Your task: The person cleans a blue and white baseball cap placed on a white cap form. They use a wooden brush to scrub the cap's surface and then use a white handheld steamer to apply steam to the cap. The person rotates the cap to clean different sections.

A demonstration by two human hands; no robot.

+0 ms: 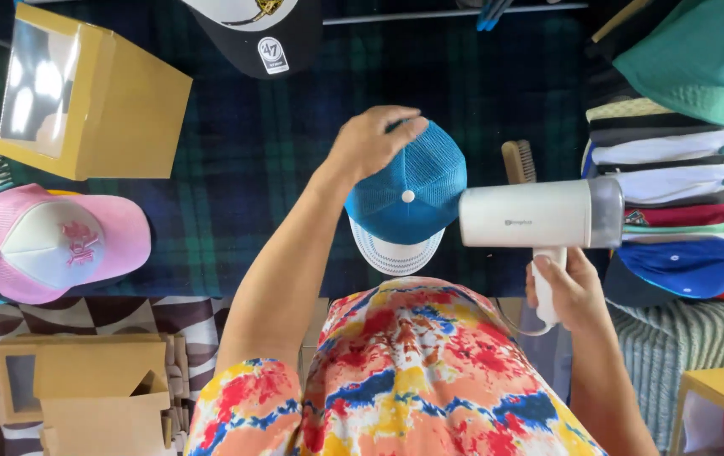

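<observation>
Blue mesh-backed cap [408,190] with a white top button sits at the centre of a dark plaid cloth [244,143], its white striped brim [395,252] pointing toward the person and partly hidden behind a tie-dye shirt [395,371]. The left hand [372,139] rests on the cap's far edge, fingers [404,128] pressed together and curled over the mesh; their tips are hard to make out. The right hand [569,291] is wrapped around the handle of a white handheld steamer [539,215], whose head touches the cap's right side; its nozzle cannot be seen. A wooden brush [518,162] lies half hidden behind the steamer. A pink cap [62,245] rests at left, a tan windowed box [92,97] beyond it, a black cap [256,34] cut off at top, and stacked caps [683,211] at right run out of frame.
</observation>
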